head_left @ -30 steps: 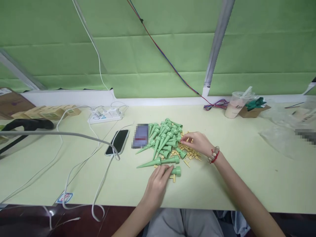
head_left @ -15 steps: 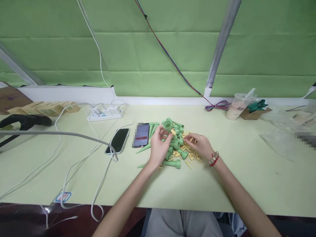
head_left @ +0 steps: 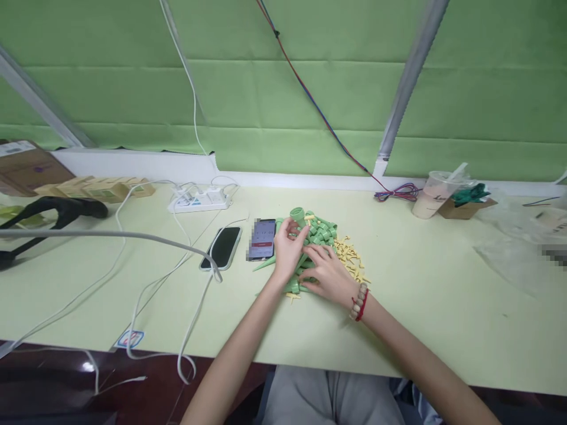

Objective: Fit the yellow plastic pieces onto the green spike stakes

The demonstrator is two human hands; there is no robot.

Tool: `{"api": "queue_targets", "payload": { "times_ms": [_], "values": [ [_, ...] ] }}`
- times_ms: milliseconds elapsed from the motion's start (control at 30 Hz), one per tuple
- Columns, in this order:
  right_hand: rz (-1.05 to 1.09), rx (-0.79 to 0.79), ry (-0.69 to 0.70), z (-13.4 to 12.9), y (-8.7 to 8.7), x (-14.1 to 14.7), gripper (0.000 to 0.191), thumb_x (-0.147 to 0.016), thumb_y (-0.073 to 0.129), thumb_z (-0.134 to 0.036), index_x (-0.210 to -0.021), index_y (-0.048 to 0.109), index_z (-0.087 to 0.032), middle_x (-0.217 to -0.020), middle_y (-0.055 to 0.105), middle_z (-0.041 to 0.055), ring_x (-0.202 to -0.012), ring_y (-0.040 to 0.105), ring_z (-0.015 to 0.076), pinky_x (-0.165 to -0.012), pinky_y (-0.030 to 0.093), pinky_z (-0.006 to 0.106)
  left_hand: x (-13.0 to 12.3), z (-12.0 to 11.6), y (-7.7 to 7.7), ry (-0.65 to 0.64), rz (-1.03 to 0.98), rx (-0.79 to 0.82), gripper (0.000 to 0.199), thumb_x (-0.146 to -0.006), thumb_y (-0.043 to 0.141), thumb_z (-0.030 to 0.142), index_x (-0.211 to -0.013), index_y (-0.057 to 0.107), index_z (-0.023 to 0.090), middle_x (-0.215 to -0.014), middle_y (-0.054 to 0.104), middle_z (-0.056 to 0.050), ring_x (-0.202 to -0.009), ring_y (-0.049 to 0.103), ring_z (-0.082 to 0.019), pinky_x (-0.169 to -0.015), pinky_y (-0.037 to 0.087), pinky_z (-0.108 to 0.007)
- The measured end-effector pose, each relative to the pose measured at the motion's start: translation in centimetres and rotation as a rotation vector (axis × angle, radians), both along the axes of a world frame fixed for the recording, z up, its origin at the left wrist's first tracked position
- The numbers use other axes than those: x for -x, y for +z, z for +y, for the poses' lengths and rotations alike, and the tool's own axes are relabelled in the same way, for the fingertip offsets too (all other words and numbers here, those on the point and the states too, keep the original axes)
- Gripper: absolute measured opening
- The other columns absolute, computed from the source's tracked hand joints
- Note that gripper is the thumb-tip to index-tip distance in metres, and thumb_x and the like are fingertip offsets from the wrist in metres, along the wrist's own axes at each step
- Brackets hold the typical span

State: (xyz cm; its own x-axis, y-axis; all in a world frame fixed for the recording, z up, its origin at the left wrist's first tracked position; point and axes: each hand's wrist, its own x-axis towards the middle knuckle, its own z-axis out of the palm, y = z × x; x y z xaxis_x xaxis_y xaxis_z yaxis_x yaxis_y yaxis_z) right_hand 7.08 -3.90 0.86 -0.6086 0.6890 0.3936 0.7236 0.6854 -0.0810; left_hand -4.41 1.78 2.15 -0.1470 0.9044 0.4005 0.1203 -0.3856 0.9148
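My left hand (head_left: 289,251) is closed around a green plastic spike with a round, ribbed cup end (head_left: 297,214). A small yellow plastic piece (head_left: 309,219) shows by its thumb and fingertips. My right hand (head_left: 330,274) is low over the pile of green spikes (head_left: 322,231), palm down, with its fingers bent and apart. Its fingertips touch or hover over the green spikes; which, I cannot tell. Loose yellow T-shaped pieces (head_left: 349,255) are heaped to the right of the spikes. Another yellow piece (head_left: 292,297) lies at the near side.
Left of the pile lie a lit phone (head_left: 262,239) and a dark-screened phone (head_left: 221,248). White cables run from a power strip (head_left: 201,200) across the table's left side. A drink cup (head_left: 432,195), a small cardboard box (head_left: 465,209) and clear plastic bags (head_left: 509,254) stand or lie at the right.
My right hand has moved left and nearer, from the yellow pieces onto the green spikes, and its pinched fingers have spread. My left hand still holds its spike. The view has shifted slightly left.
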Motion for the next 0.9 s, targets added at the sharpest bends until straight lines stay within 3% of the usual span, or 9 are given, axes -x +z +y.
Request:
{"api": "queue_targets", "payload": {
  "times_ms": [133, 300, 500, 600, 733, 900],
  "values": [
    [-0.129, 0.056, -0.034, 0.5, 0.8, 0.8, 0.013, -0.071, 0.065, -0.028, -0.081, 0.072, -0.024, -0.115, 0.052, 0.0123, -0.118, 0.035, 0.0273, -0.097, 0.025, 0.043, 0.1, 0.9, -0.9, 0.0, 0.008, 0.059, 0.027, -0.062, 0.068, 0.033, -0.068, 0.048, 0.016, -0.066, 0.052, 0.001, -0.059, 0.05, -0.01, -0.054, 0.039, -0.021],
    [-0.25, 0.151, -0.02, 1.1, 0.7, 2.0, 0.015, -0.069, 0.067, -0.025, -0.083, 0.072, -0.025, -0.105, 0.058, 0.0119, -0.11, 0.042, 0.0269, -0.091, 0.031, 0.04, -0.1, 0.9, -1.0, -0.036, -0.04, 0.132, 0.031, -0.058, 0.07, 0.035, -0.058, 0.047, 0.014, -0.056, 0.049, 0.002, -0.053, 0.045, -0.009, -0.051, 0.036, -0.021],
    [-0.176, 0.052, 0.0, 1.6, 0.2, 2.1, 0.002, -0.068, 0.069, -0.021, -0.069, 0.069, -0.019, -0.094, 0.061, 0.0112, -0.103, 0.048, 0.0264, -0.089, 0.034, 0.041, -0.1, 0.8, -0.8, -0.1, -0.134, 0.123, 0.031, -0.065, 0.064, 0.036, -0.057, 0.043, 0.015, -0.052, 0.044, 0.004, -0.05, 0.043, -0.008, -0.049, 0.037, -0.02],
    [0.001, 0.086, 0.023, 1.2, 0.4, 1.3, 0.003, -0.073, 0.064, -0.02, -0.072, 0.062, -0.017, -0.088, 0.063, 0.0071, -0.092, 0.055, 0.0213, -0.084, 0.039, 0.037, 0.5, 1.2, -1.2, -0.038, -0.163, 0.095, 0.024, -0.07, 0.06, 0.035, -0.065, 0.048, 0.015, -0.06, 0.051, 0.002, -0.056, 0.047, -0.009, -0.054, 0.04, -0.021],
    [0.444, 0.254, 0.013, 0.9, 0.4, 0.0, 0.007, -0.079, 0.057, -0.024, -0.076, 0.058, -0.018, -0.077, 0.065, 0.002, -0.073, 0.059, 0.0151, -0.069, 0.045, 0.03, 1.4, 1.5, -0.9, 0.095, -0.186, 0.016, 0.023, -0.072, 0.06, 0.034, -0.067, 0.047, 0.015, -0.063, 0.05, 0.003, -0.059, 0.046, -0.008, -0.056, 0.038, -0.019],
    [1.042, 0.381, -0.127, 2.3, 0.5, -2.0, 0.022, -0.073, 0.063, -0.038, -0.079, 0.063, -0.017, -0.075, 0.067, 0.0035, -0.067, 0.061, 0.0146, -0.063, 0.049, 0.028, 1.1, 0.8, -0.1, -0.069, -0.233, 0.004, 0.034, -0.08, 0.048, 0.047, -0.065, 0.047, 0.016, -0.061, 0.047, 0.002, -0.056, 0.043, -0.007, -0.055, 0.037, -0.02]
  ]
}}
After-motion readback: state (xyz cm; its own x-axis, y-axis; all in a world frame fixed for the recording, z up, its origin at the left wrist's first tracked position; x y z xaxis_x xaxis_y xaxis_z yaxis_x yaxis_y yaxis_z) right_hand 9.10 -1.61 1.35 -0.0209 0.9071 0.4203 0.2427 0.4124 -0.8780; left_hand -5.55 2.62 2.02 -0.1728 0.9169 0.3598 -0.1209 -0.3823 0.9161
